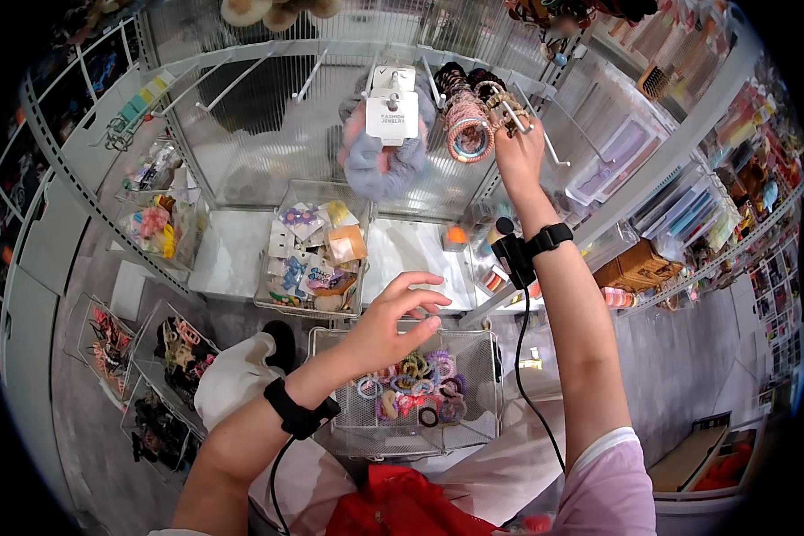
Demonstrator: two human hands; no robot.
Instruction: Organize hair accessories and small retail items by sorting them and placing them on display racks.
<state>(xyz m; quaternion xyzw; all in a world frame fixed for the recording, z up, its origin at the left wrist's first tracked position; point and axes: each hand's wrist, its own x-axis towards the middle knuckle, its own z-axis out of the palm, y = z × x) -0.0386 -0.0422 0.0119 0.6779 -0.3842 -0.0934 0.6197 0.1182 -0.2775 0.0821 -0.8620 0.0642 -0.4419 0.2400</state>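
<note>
My right hand (519, 149) is raised to a white display hook (514, 114), its fingers around a beige hair tie (496, 99) hanging there. Just left of it, pink and dark coiled hair ties (467, 124) fill another hook. Farther left hang fluffy grey and pink scrunchies (383, 164) with white cards. My left hand (402, 316) hovers with curved, parted fingers and nothing in it, above a wire mesh basket (321, 419). Inside that basket lie many colourful coiled hair ties (415, 385).
A wire basket of carded hair accessories (318, 251) stands on the white shelf (231, 244). More baskets of hair clips (174, 355) are at the left. An orange-topped small box (455, 238) sits near a slanted metal shelf post (656, 171). Bare hooks (241, 84) project at upper left.
</note>
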